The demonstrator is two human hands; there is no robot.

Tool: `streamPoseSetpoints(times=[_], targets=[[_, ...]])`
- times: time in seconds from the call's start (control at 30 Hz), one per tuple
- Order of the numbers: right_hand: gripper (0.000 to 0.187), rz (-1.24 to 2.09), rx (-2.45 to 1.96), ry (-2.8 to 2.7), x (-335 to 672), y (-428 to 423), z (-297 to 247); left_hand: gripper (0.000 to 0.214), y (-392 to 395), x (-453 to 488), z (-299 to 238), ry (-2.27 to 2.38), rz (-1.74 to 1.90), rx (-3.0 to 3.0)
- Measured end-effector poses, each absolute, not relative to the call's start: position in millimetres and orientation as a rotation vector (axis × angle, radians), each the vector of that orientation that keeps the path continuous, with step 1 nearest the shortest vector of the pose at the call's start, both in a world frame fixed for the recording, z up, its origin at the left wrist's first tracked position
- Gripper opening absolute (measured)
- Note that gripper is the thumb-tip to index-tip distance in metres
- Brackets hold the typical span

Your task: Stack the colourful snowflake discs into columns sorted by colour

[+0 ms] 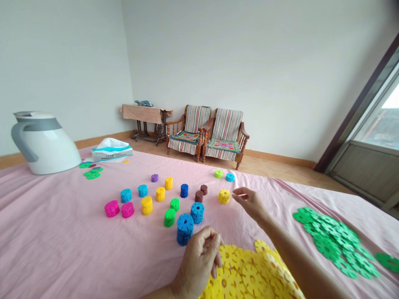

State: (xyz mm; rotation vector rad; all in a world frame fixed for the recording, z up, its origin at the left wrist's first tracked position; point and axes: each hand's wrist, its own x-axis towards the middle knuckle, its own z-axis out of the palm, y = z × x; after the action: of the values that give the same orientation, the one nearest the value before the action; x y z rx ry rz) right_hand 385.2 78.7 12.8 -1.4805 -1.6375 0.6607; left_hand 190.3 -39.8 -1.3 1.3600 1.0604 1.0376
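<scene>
Left hand (199, 259) curled by yellow pile (249, 272), can't tell if holding. Right hand (251, 204) past pile, narrow gap, near yellow stack (224, 197).

"What was behind it all?"

"Two plain, pale walls, the left wall (62, 54) and the back wall (274, 62), met in a corner. A tan baseboard (280, 159) ran below, above a brownish floor (274, 169)."

"And the furniture?"

"A left armchair (198, 118) and a right armchair (229, 124) stood side by side, both wooden with turned spindles, striped covers and colourful patterned seat mats. Near the corner stood a treadle sewing table (166, 113), draped in peach cloth (141, 114), with bluish fabric (144, 103) heaped on top."

"Any window?"

"At right, a dark frame (358, 104) edged a glass pane (378, 128) over a grey panel (358, 166). Bright daylight showed through."
</scene>
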Motion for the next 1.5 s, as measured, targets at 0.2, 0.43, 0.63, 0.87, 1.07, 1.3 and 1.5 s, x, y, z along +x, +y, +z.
streamPoseSetpoints(times=[0.2, 0.43, 0.63, 0.87, 1.07, 1.3, 1.5], targets=[[0.009, 1.004, -1.374, -2.163, 394, 26, 34, 0.042, -39, 190, -2, 1.056, 1.05, 1.366], [0.035, 0.95, -1.287, -2.435, 378, -11, 42, 0.041, -39, 190, 0, 1.053, 1.057, 1.371], [0.031, 0.852, -1.263, -2.422, 368, -12, 35, 0.038, -38, 189, -1, 1.053, 1.034, 1.384], [0.006, 0.987, -1.298, -2.215, 370, -2, 37, 0.037, -40, 190, 1, 1.045, 1.071, 1.342], [0.009, 1.125, -1.214, -2.134, 367, -4, 44, 0.039, -39, 191, -1, 1.041, 1.049, 1.354], [0.025, 1.157, -1.096, -2.065, 360, -11, 50, 0.039, -38, 190, -3, 1.04, 1.073, 1.312], [0.037, 1.088, -1.095, -2.103, 354, -18, 51, 0.04, -38, 190, -1, 1.046, 1.088, 1.205]])
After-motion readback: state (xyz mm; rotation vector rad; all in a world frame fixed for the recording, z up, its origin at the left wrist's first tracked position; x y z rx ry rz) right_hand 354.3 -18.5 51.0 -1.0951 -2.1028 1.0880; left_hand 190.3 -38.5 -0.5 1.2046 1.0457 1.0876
